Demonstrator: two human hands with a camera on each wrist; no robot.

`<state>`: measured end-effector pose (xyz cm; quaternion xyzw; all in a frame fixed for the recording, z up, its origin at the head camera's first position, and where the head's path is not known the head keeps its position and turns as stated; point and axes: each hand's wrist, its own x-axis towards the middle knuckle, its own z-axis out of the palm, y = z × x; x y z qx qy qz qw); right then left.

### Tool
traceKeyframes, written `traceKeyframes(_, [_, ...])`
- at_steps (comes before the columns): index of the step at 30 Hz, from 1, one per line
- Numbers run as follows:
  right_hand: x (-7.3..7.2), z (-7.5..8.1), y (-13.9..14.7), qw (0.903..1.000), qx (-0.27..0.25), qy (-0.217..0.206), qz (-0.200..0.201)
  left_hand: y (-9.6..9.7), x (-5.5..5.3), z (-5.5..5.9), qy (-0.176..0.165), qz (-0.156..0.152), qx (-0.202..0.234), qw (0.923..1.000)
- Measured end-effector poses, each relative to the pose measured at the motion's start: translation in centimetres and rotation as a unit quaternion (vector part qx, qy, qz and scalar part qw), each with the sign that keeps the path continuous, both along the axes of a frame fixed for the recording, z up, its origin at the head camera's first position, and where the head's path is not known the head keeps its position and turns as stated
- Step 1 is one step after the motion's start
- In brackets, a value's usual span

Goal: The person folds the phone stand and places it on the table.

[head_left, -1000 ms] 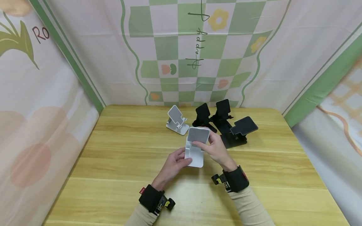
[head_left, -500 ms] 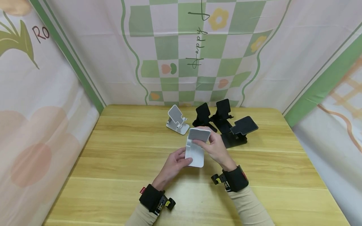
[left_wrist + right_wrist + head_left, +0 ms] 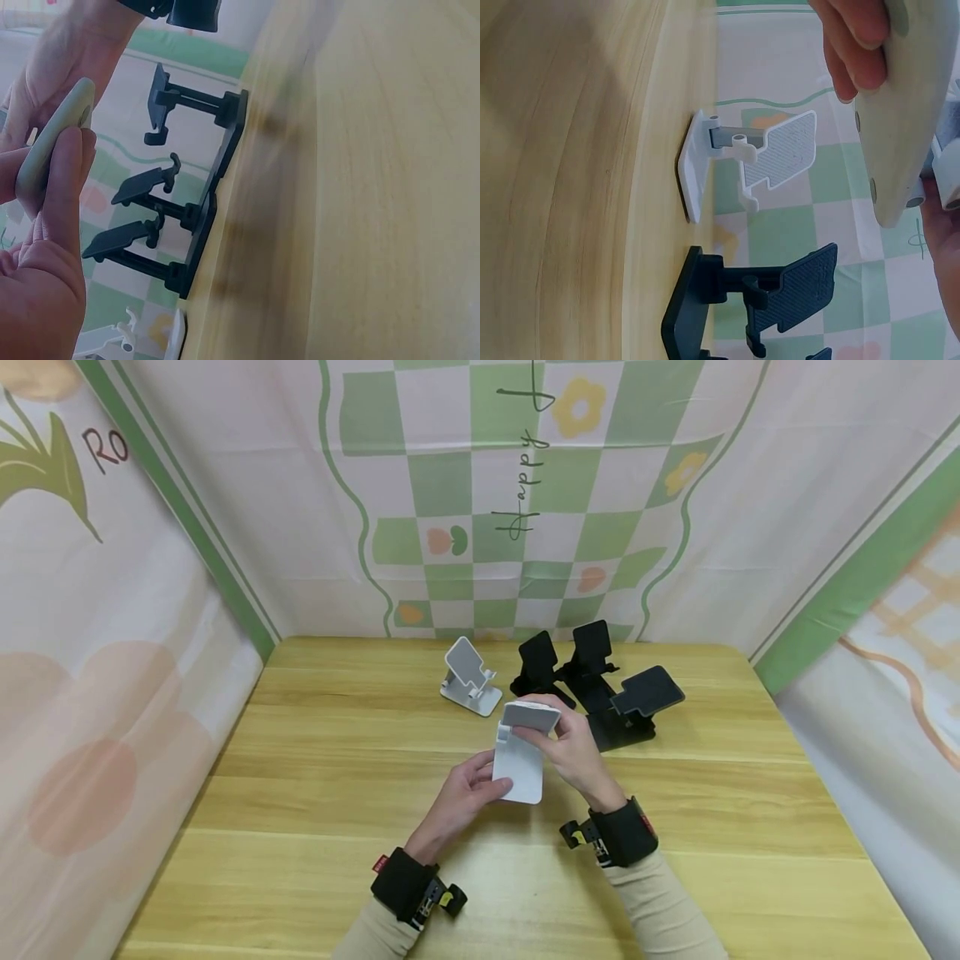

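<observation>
Both hands hold a white phone stand (image 3: 519, 775) above the middle of the table. My left hand (image 3: 467, 793) pinches the lower part of its flat base, thumb on top. The fingers (image 3: 64, 172) and the base's edge show in the left wrist view. My right hand (image 3: 576, 752) grips the stand's hinged grey-faced plate (image 3: 529, 717), thumb on the near face and the other fingers behind it, mostly hidden. The plate leans at an angle to the base. In the right wrist view the stand's pale base (image 3: 909, 112) fills the right side.
Behind the hands a second white phone stand (image 3: 465, 665) stands unfolded on the wooden table (image 3: 315, 760). To its right are three black phone stands, one at left (image 3: 537, 657), one at the back (image 3: 592, 647) and one nearer at right (image 3: 647, 692). A patterned curtain (image 3: 442, 485) hangs behind the table.
The held stand's plate has tilted further, so its grey face looks shorter from above. Both hands stay in nearly the same place. The stands on the table have not moved.
</observation>
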<state>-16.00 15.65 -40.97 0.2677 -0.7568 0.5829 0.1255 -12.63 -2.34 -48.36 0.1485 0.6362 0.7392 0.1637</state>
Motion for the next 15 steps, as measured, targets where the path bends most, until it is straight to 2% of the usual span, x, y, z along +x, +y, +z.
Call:
traceKeyframes(6, [-0.02,0.11,-0.06,0.9999,0.005,0.008,-0.011,0.03,0.04,0.02,0.003,-0.007,0.001,1.0])
traceKeyframes(15, [0.04,0.05,-0.03,0.9999,0.007,-0.005,-0.013,0.04,0.01,-0.28,-0.004,-0.003,-0.003,1.0])
